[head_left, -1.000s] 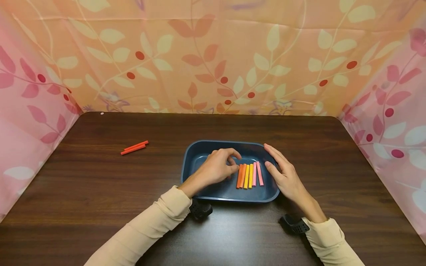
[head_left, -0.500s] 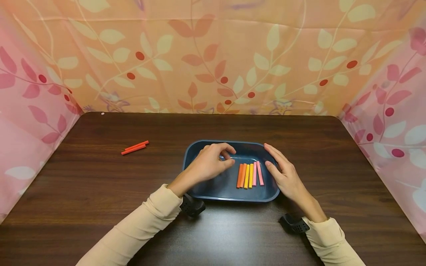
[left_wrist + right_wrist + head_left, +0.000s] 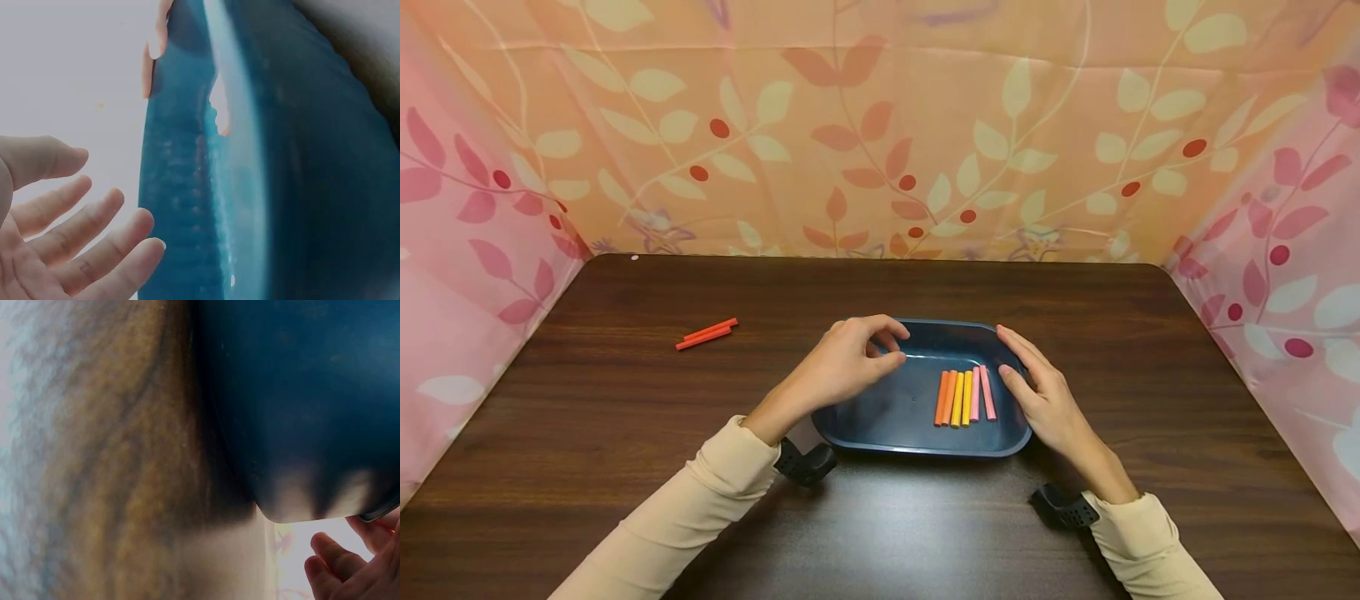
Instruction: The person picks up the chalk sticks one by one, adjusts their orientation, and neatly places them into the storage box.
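Observation:
A dark blue tray [image 3: 917, 451] holds a row of short, chalk-like sticks: orange [image 3: 942, 400], yellow [image 3: 961, 400] and pink [image 3: 987, 396], side by side in its right half. My left hand [image 3: 848, 358] hovers over the tray's left end, its fingers loosely bent and thumb apart, with nothing between them. In the left wrist view, the spread fingers [image 3: 100, 250] are beside the tray wall. My right hand [image 3: 1048, 404] rests against the tray's right end, fingers fairly straight along the rim and thumb over the edge. Two red sticks [image 3: 706, 334] lie on the table at left.
The dark wood table [image 3: 625, 450] extends around the tray on all sides. A floral curtain [image 3: 880, 125] hangs along its back and both sides. A small white speck [image 3: 635, 257] lies near the back left corner.
My left hand has drawn back leftward from beside the orange sticks to the tray's left end. The right hand stays at the rim, and the sticks have not visibly moved.

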`<state>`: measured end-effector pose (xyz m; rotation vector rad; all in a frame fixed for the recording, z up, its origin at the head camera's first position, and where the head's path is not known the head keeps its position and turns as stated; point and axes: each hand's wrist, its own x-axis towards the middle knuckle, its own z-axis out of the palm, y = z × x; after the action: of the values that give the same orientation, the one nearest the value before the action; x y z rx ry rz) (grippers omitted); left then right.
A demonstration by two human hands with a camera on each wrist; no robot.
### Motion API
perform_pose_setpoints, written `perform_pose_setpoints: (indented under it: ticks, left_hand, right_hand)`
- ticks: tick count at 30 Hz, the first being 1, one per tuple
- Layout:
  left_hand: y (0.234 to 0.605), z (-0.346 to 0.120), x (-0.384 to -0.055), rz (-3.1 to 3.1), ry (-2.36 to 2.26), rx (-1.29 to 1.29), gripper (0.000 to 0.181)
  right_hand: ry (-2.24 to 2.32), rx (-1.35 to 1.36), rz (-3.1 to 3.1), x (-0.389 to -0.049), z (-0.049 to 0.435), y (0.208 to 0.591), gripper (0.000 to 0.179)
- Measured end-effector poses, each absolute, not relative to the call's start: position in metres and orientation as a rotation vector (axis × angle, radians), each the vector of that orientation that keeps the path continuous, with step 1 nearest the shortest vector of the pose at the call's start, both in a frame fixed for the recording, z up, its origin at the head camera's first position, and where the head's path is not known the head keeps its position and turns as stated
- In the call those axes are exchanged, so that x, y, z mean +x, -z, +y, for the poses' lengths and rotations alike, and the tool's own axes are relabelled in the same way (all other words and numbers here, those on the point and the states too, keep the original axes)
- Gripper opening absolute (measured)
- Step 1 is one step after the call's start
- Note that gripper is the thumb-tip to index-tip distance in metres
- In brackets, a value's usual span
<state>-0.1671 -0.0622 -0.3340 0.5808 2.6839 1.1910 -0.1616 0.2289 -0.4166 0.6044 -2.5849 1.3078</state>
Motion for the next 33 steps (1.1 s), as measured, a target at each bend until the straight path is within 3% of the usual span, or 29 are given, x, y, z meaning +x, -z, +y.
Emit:
perform_pose_setpoints:
  ticks: [33]
  left_hand:
    - [0.328, -0.144, -0.177, 2.823, -1.149, 0.378, 0.030]
  right_hand:
    - [-1.323, 0.607, -2.568, -0.161, 0.228, 0.416, 0.049]
